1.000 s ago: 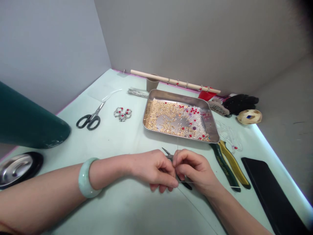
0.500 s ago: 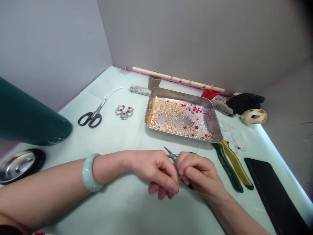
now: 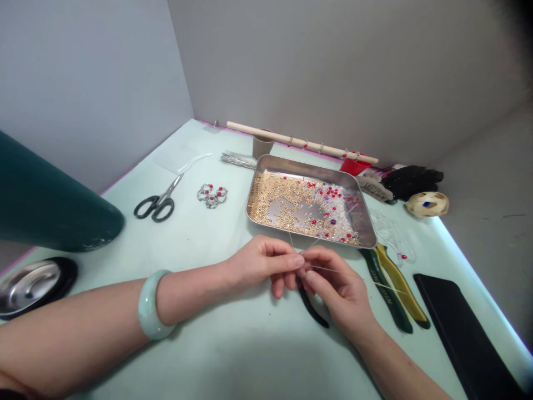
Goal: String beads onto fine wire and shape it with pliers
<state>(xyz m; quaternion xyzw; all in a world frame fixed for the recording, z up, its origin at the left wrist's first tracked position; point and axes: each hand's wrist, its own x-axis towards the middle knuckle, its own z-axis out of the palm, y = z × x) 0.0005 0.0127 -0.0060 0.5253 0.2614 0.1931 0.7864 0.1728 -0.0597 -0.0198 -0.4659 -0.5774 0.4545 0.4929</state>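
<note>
My left hand (image 3: pixel 270 261), a pale green bangle (image 3: pixel 153 304) on its wrist, is closed in a pinch. Its fingertips meet those of my right hand (image 3: pixel 341 286), also closed, just in front of the bead tray. Between them runs a thin wire (image 3: pixel 327 269), whose fine ends stick out upward and to the right. Whether beads sit on the wire at the fingertips is hidden. Under my hands lies a pair of small pliers with a black handle (image 3: pixel 312 309); their jaws are covered.
A metal tray (image 3: pixel 364 215) holds gold, clear and red beads. Left of it lie a red-beaded wire piece (image 3: pixel 212 195) and scissors (image 3: pixel 156 206). Green-yellow pliers (image 3: pixel 402 283) and a black slab (image 3: pixel 462 328) lie right. A wooden rod (image 3: pixel 300 141) rests on cups behind.
Both hands have moved slightly up toward the tray, fingertips brought together. The wire ends now show above and to the right. More of the black plier handle is uncovered.
</note>
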